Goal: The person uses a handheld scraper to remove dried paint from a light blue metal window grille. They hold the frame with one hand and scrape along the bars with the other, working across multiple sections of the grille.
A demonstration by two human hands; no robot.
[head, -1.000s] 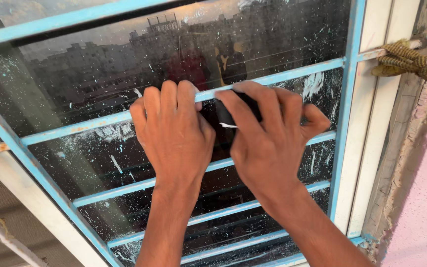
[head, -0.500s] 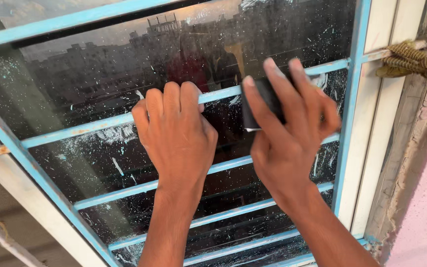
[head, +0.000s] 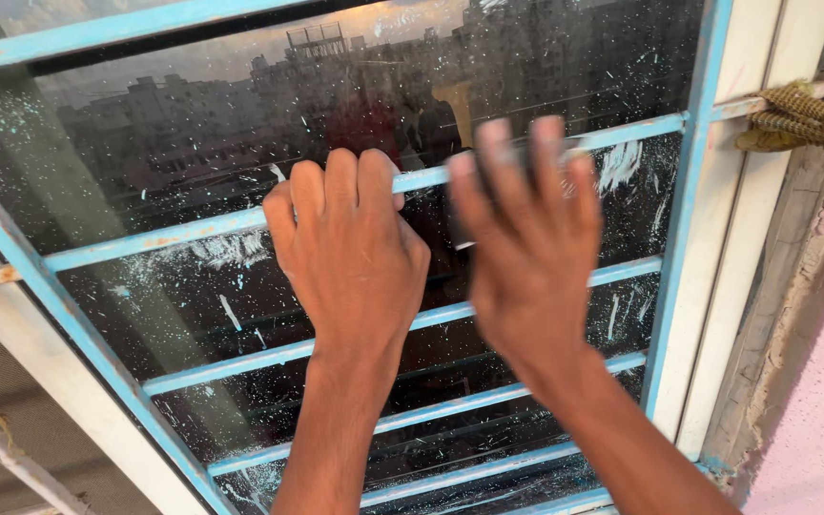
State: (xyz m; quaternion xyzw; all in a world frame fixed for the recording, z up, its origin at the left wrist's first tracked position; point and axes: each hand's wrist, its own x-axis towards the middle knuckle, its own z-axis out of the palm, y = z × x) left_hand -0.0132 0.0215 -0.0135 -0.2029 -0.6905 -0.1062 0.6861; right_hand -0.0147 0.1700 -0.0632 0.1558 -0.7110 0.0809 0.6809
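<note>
Hands at work on a paint-flecked pane of dark window glass (head: 193,315) behind pale blue horizontal metal bars (head: 154,234). The left hand (head: 350,253) curls its fingers closed over one bar. The right hand (head: 526,257), blurred with motion, lies flat with fingers spread against the glass just beside it; whether it presses anything beneath the palm cannot be told. Judging by the pane, the cleaning looks far from finished: white and bluish specks and streaks cover the glass on every side of the hands, thick near the lower bars, and a white smear (head: 622,167) sits just right of the right hand's fingers. Reflected buildings show in the upper glass. A blue window frame upright (head: 684,257) stands to the right, then a cream jamb, a frayed knot of rope (head: 808,119) and a rough pink plastered wall (head: 817,420).
</note>
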